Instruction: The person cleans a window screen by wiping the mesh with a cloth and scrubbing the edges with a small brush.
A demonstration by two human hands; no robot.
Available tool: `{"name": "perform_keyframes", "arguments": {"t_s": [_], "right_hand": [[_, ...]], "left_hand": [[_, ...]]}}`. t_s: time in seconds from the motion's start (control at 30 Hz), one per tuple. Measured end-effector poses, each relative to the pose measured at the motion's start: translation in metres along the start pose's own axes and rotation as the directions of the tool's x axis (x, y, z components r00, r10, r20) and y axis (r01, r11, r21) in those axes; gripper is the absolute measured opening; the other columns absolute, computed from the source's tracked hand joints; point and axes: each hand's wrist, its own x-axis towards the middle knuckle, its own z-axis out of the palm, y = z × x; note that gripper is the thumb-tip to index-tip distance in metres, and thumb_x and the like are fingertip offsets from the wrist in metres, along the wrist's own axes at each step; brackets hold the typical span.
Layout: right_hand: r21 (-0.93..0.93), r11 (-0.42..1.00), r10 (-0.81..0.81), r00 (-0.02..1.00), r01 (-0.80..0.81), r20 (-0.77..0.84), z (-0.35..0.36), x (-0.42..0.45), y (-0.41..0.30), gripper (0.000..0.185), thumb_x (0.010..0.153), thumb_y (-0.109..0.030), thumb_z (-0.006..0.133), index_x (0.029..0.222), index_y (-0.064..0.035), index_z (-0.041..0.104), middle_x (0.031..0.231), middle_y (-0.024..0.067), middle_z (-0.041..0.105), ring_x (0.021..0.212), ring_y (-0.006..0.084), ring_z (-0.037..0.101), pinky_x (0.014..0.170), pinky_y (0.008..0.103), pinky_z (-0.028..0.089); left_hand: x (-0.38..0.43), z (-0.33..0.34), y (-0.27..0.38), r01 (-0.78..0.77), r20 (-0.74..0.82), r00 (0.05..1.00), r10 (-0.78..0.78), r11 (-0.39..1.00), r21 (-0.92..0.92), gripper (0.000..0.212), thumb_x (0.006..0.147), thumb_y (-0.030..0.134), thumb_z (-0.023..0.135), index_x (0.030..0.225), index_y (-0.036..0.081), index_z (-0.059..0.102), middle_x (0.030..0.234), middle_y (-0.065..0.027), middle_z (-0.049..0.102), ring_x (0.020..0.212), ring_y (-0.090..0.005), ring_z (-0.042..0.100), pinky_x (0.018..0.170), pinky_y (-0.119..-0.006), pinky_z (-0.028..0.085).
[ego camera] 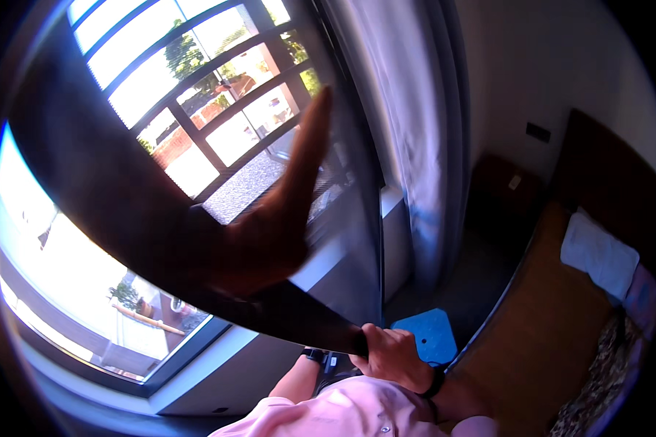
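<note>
My right hand (389,349), with a black band at its wrist, grips the lower corner end of a dark frame (311,322) at the bottom centre. The frame slants up to the upper left, close to the camera, beside a fine dark mesh. My left forearm (295,379) wears a watch and rises to the frame's lower edge; the left hand is hidden there. A large shadowed hand (273,235), one finger pointing up, overlaps the frame and mesh near the middle; whose hand it is cannot be told. Its arm merges with the dark frame.
A window (158,377) on the left looks onto plants and a slatted structure. A grey curtain (432,164) hangs beside it. A blue stool (429,333) stands on the floor. At the right are a bed (536,306), a white pillow (598,248) and a dark headboard (596,164).
</note>
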Motion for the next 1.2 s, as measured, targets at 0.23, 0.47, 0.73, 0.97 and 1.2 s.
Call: {"name": "perform_keyframes", "arguments": {"t_s": [0.23,0.47,0.73,0.97,1.2], "right_hand": [[0.0,0.993,0.12,0.986,-0.121,-0.117,-0.049,-0.037,0.032,0.02,0.081,-0.025,0.076,0.081,-0.008,0.066,0.072,0.0109,0.066,0.063,0.0323,0.065,0.058,0.0425,0.051],[-0.29,0.936,0.159,0.975,-0.199,-0.157,-0.081,-0.074,0.051,0.029,0.097,-0.029,0.06,0.09,-0.0017,0.066,0.077,0.0194,0.065,0.067,0.0434,0.061,0.059,0.0496,0.047],[-0.361,0.892,0.154,0.935,-0.27,-0.319,-0.07,-0.068,0.042,0.039,0.103,-0.032,0.048,0.091,0.0002,0.065,0.076,0.0212,0.063,0.068,0.0452,0.06,0.058,0.0505,0.045],[-0.427,0.828,0.241,0.918,-0.364,-0.315,-0.065,-0.076,0.035,0.034,0.103,-0.028,0.05,0.092,0.0005,0.065,0.078,0.0226,0.063,0.07,0.046,0.06,0.06,0.0509,0.046],[-0.421,0.806,0.244,0.882,-0.416,-0.403,-0.056,-0.077,0.037,0.038,0.103,-0.035,0.05,0.092,-0.001,0.065,0.08,0.0204,0.065,0.07,0.0441,0.062,0.058,0.0503,0.047]], "left_hand": [[0.02,0.006,-0.011,0.174,-0.135,0.955,-0.263,0.87,-0.461,0.031,0.098,0.036,0.05,0.091,0.011,0.067,0.083,-0.0085,0.069,0.078,-0.023,0.068,0.071,-0.038,0.058],[0.027,0.011,-0.024,0.212,-0.081,0.95,-0.302,0.81,-0.546,0.029,0.099,0.036,0.051,0.097,0.012,0.066,0.087,-0.0086,0.069,0.08,-0.023,0.068,0.072,-0.038,0.059],[0.021,0.016,-0.018,0.22,-0.075,0.949,-0.305,0.815,-0.537,0.029,0.1,0.036,0.05,0.098,0.011,0.065,0.088,-0.0076,0.069,0.083,-0.0223,0.068,0.074,-0.038,0.059],[0.022,0.035,-0.005,0.248,0.107,0.968,-0.226,0.809,-0.532,0.032,0.102,0.036,0.045,0.109,0.01,0.062,0.099,-0.0067,0.067,0.095,-0.0212,0.065,0.081,-0.036,0.055],[0.041,0.141,0.083,-0.164,0.228,0.954,0.197,0.974,-0.158,0.026,0.105,0.035,0.047,0.112,0.012,0.059,0.093,-0.0018,0.061,0.082,-0.0104,0.059,0.064,-0.026,0.047]]}}
